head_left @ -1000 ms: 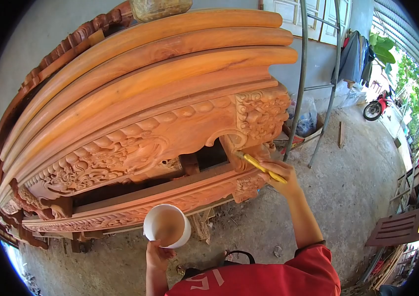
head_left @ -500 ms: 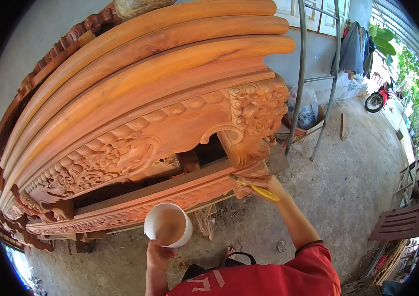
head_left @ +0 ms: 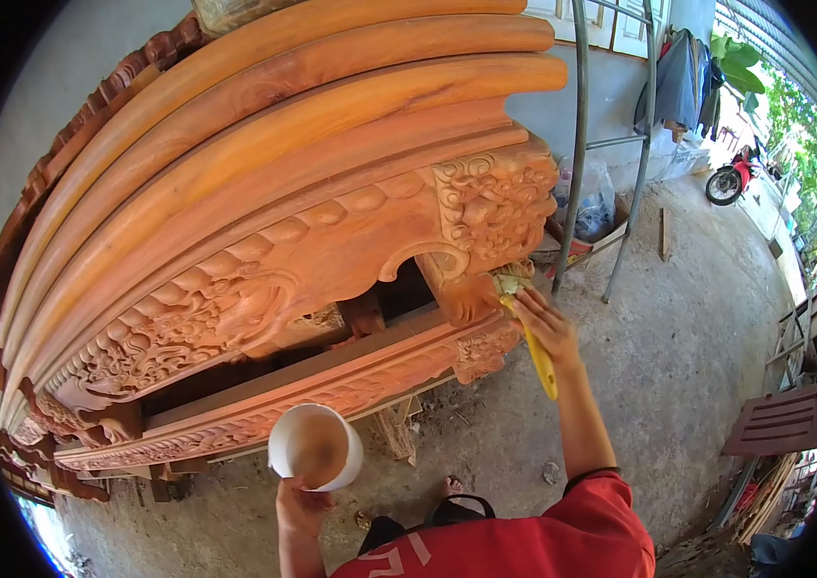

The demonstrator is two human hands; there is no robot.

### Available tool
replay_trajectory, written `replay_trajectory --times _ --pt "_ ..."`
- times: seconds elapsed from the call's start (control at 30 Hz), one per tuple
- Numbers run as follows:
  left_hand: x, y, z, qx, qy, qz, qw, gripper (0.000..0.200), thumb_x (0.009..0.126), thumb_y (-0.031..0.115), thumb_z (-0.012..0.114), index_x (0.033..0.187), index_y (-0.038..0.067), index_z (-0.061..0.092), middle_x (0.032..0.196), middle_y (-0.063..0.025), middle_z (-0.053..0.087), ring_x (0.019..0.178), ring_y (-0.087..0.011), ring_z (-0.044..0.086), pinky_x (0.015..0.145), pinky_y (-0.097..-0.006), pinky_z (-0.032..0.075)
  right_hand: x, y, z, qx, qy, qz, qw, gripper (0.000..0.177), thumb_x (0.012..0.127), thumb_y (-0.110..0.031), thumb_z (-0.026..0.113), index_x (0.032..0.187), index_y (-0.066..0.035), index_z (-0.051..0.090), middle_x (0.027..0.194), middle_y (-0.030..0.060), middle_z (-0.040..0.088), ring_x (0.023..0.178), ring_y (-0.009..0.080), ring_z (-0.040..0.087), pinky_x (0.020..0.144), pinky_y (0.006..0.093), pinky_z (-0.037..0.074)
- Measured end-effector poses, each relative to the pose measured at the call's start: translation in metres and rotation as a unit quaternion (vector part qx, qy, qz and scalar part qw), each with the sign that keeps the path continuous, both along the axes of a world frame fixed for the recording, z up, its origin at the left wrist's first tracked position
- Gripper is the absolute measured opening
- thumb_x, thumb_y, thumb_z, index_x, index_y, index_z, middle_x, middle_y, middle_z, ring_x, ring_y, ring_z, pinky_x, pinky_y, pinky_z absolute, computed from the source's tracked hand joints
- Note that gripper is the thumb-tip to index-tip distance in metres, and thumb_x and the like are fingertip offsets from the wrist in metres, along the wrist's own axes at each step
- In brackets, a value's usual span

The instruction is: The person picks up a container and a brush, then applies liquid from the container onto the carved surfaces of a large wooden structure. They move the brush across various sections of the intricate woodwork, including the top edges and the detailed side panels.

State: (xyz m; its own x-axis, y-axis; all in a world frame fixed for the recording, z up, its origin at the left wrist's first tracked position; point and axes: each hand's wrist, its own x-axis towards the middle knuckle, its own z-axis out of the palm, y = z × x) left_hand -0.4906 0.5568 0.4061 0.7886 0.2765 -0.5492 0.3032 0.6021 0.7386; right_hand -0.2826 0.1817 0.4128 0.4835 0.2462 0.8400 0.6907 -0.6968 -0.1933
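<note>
A long piece of carved wooden furniture (head_left: pixel 331 231), orange-brown with rounded rails along its top, fills the left and middle of the head view. My right hand (head_left: pixel 545 323) grips a paintbrush (head_left: pixel 541 361) with a yellow handle. Its pale bristles lie against the carved leg at the furniture's right corner. Lower down, my left hand (head_left: pixel 302 503) holds a white plastic tub (head_left: pixel 355 453) by its near rim. Light brown liquid shows inside the tub, which is tilted slightly toward me in front of the lower carved rail.
A metal ladder-like frame (head_left: pixel 579 144) stands right of the furniture, beside a box with a plastic bag (head_left: pixel 596 207). Farther back is a red motorbike (head_left: pixel 731 181). A slatted wooden panel (head_left: pixel 789 422) and stacked wood strips (head_left: pixel 767 496) lie at the right edge of the concrete floor (head_left: pixel 678 328).
My right hand has moved the paintbrush up and right, from the lower rail's end to the carved leg, and the handle now points downward. The left hand still holds the tub.
</note>
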Motion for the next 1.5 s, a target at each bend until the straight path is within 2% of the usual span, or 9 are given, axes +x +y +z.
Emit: replay_trajectory --times 0.5,0.6,0.73,0.9,1.07,1.23,1.33,1.4,1.5 --pt "0.026 0.014 0.003 0.032 -0.012 0.072 0.997 0.041 0.070 0.028 0.046 0.102 0.002 0.046 0.075 -0.0115 0.058 0.046 -0.0204 0.054 0.033 -0.0289 0.045 -0.017 0.036 -0.114 -0.012 0.018 -0.090 0.996 0.027 0.075 -0.008 0.055 0.102 -0.007 0.057 0.109 0.0053 0.057 0.103 0.0240 0.053 0.074 0.0311 0.049" --pt "0.035 0.006 0.013 0.049 -0.034 0.080 0.995 0.039 0.072 0.030 0.045 0.101 0.004 0.048 0.078 -0.0093 0.059 0.049 -0.0184 0.055 0.033 -0.0259 0.043 -0.027 0.038 -0.143 0.030 0.166 -0.059 0.984 0.023 0.077 -0.012 0.057 0.100 -0.009 0.058 0.108 0.0053 0.057 0.099 0.0219 0.055 0.072 0.0299 0.049" --pt "0.041 0.003 0.023 0.045 -0.060 0.087 0.993 0.039 0.075 0.030 0.044 0.104 0.004 0.046 0.082 -0.0096 0.059 0.051 -0.0180 0.056 0.033 -0.0251 0.043 -0.028 0.039 -0.132 0.070 0.160 -0.047 0.984 0.023 0.077 -0.015 0.060 0.100 -0.009 0.059 0.103 0.0055 0.059 0.095 0.0212 0.058 0.071 0.0295 0.049" --pt "0.037 0.001 0.019 0.015 -0.082 0.106 0.991 0.043 0.073 0.029 0.045 0.109 0.004 0.043 0.085 -0.0129 0.058 0.051 -0.0203 0.057 0.033 -0.0270 0.046 -0.023 0.033 -0.124 0.243 0.395 0.035 0.885 0.025 0.079 -0.016 0.059 0.103 -0.007 0.058 0.098 0.0078 0.061 0.084 0.0155 0.060 0.071 0.0241 0.046" --pt "0.029 0.013 0.006 -0.004 -0.063 0.066 0.996 0.042 0.074 0.028 0.043 0.109 0.004 0.043 0.085 -0.0135 0.058 0.051 -0.0219 0.057 0.033 -0.0284 0.046 0.012 -0.013 -0.196 0.502 0.348 -0.059 0.789 0.027 0.082 -0.019 0.057 0.102 -0.002 0.059 0.098 0.0082 0.061 0.083 0.0099 0.056 0.070 0.0223 0.045" --pt "0.032 -0.007 0.024 0.035 -0.021 0.104 0.994 0.042 0.073 0.029 0.044 0.107 0.004 0.046 0.082 -0.0107 0.058 0.049 -0.0191 0.055 0.032 -0.0259 0.042 0.003 -0.045 -0.132 0.418 0.239 -0.210 0.851 0.027 0.084 -0.015 0.055 0.108 -0.003 0.056 0.101 0.0079 0.060 0.085 0.0105 0.055 0.070 0.0218 0.044" --pt "0.031 0.001 0.009 0.013 -0.024 0.109 0.994 0.042 0.074 0.028 0.044 0.109 0.004 0.044 0.081 -0.0131 0.059 0.046 -0.0216 0.055 0.033 -0.0280 0.045 0.007 -0.026 -0.146 0.347 0.133 -0.166 0.913 0.025 0.084 -0.012 0.054 0.108 -0.007 0.057 0.104 0.0086 0.059 0.086 0.0103 0.055 0.071 0.0213 0.044" --pt "0.030 0.002 0.005 0.016 -0.026 0.097 0.995 0.043 0.074 0.028 0.044 0.108 0.004 0.044 0.081 -0.0128 0.059 0.046 -0.0214 0.054 0.033 -0.0280 0.044 -0.003 0.004 -0.170 0.316 0.285 -0.155 0.892 0.028 0.084 -0.015 0.054 0.111 -0.012 0.056 0.110 0.0075 0.056 0.087 0.0121 0.058 0.071 0.0219 0.046" --pt "0.032 -0.004 0.010 0.002 -0.025 0.101 0.995 0.042 0.073 0.029 0.044 0.107 0.003 0.045 0.081 -0.0126 0.058 0.047 -0.0211 0.054 0.034 -0.0283 0.043 -0.032 0.063 -0.169 0.029 0.292 -0.213 0.932 0.033 0.082 -0.020 0.054 0.115 -0.016 0.052 0.113 0.0059 0.054 0.076 0.0181 0.061 0.063 0.0260 0.051"
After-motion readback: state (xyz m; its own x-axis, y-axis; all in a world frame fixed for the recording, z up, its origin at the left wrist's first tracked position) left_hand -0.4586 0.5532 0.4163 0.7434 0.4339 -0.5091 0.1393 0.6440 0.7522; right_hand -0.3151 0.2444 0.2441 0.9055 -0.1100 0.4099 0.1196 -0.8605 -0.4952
